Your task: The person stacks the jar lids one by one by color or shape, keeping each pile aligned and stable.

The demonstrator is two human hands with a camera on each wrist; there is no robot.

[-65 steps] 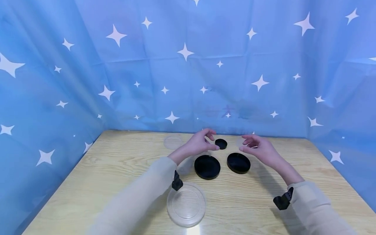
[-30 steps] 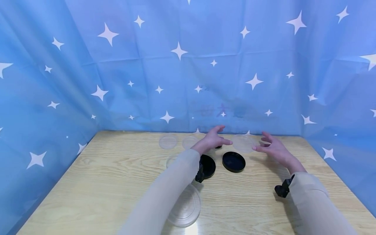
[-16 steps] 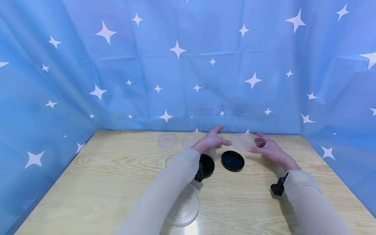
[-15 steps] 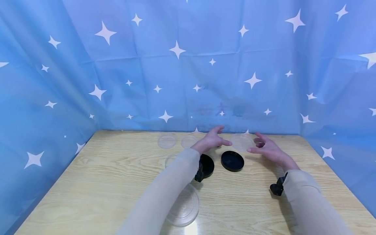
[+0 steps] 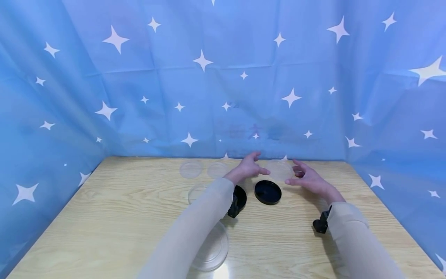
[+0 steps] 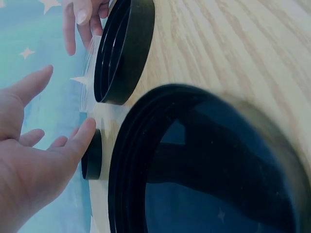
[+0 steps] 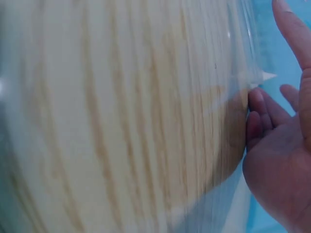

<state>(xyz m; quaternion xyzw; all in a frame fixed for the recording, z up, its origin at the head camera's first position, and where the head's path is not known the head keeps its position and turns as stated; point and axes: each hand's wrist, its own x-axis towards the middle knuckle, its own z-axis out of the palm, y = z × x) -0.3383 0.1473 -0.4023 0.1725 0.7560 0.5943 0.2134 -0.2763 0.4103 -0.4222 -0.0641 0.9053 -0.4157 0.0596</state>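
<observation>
My left hand (image 5: 248, 166) reaches to the back of the table with fingers spread and thumb pointing right. In the left wrist view, its fingers are near a small black round lid (image 6: 92, 158), and nothing is in its grasp. My right hand (image 5: 308, 179) has its thumb and fingers loosely bent around the right side of a clear round lid (image 5: 280, 170) at the back edge; whether they touch it I cannot tell. In front of this lid lies a black round lid (image 5: 268, 192). Another black lid (image 5: 241, 197) is partly hidden by my left sleeve and wrist camera.
Two clear discs (image 5: 191, 169) (image 5: 217, 170) lie along the back left, and another clear disc (image 5: 196, 193) is partly behind my left sleeve. A large clear lid (image 5: 212, 248) lies near the front. A blue star-patterned curtain (image 5: 223, 77) stands behind the wooden table (image 5: 104, 217).
My left hand has moved right, now covering the small black lid in the head view. My right hand first moved right, then slightly back left toward the clear lid. The head view has shifted slightly.
</observation>
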